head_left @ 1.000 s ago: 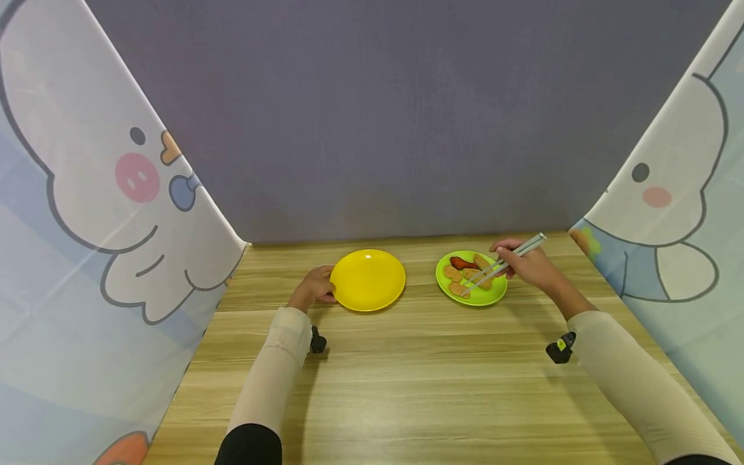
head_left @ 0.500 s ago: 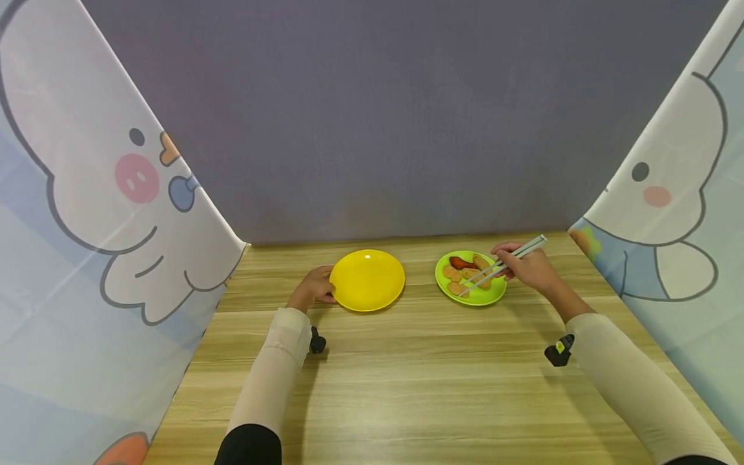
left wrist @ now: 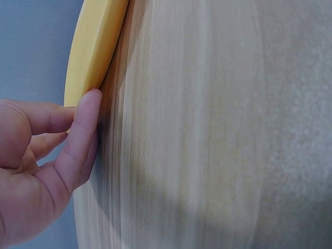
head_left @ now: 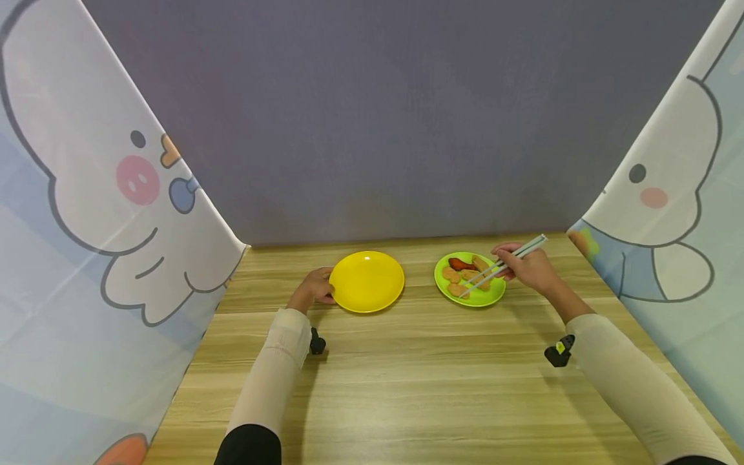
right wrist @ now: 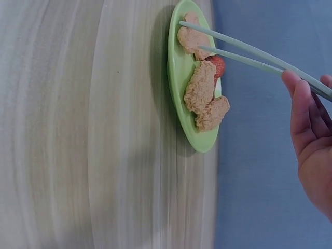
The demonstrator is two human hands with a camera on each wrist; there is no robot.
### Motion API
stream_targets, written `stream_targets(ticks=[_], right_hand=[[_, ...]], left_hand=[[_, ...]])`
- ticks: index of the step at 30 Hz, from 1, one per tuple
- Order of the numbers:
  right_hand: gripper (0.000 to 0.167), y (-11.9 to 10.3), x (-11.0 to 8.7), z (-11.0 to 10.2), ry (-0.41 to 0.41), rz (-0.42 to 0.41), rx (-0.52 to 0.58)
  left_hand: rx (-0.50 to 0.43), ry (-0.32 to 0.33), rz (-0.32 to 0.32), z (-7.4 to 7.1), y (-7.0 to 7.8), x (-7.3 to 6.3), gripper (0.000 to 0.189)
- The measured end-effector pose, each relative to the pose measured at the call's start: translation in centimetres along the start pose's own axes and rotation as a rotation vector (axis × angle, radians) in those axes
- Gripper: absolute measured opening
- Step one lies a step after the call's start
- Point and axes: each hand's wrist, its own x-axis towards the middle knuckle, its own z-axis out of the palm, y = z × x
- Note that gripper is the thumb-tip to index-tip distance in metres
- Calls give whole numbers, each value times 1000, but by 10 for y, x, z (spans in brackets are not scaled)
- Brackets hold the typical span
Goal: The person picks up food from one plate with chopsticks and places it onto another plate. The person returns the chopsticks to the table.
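At the yellow plate's (head_left: 367, 284) left edge, my left hand (head_left: 316, 285) pinches the rim between thumb and fingers; the left wrist view shows fingertips against the plate's underside. My right hand (head_left: 527, 266) holds a pair of pale green chopsticks (right wrist: 244, 47) that slant down to the left. Their tips are slightly spread over a nugget (head_left: 458, 290) on the lime green plate (head_left: 485, 299). Also on this plate lie a second nugget (head_left: 451, 274), a red-brown drumstick (head_left: 461, 263) and breaded fried chicken pieces (right wrist: 199, 85).
Both plates stand near the back of a wood-grain table (head_left: 407, 387), before a grey upright panel (head_left: 372, 129). Cartoon-printed sheets rise along the left (head_left: 87, 226) and right (head_left: 686, 194) sides. A black camera (head_left: 559, 351) sits on the right wrist.
The chopstick tips have shifted very slightly left over the nugget. My left hand and the yellow plate stay in place.
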Motion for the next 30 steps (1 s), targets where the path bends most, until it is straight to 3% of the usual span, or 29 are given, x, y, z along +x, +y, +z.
stream_targets(ticks=[5,15,22,30], right_hand=[[34,-3,1,-4,17,-3,18],[34,-28,-2,4,36,5,67],[40,-18,10,20,82,3,105],[37,-24,19,44,82,-8,141]], left_hand=[[-5,-5,7,0,2,-1,75],[1,-3,4,0,0,1,75],[-16,-3,-1,0,-1,2,74],[-20,0,3,0,0,-1,74]])
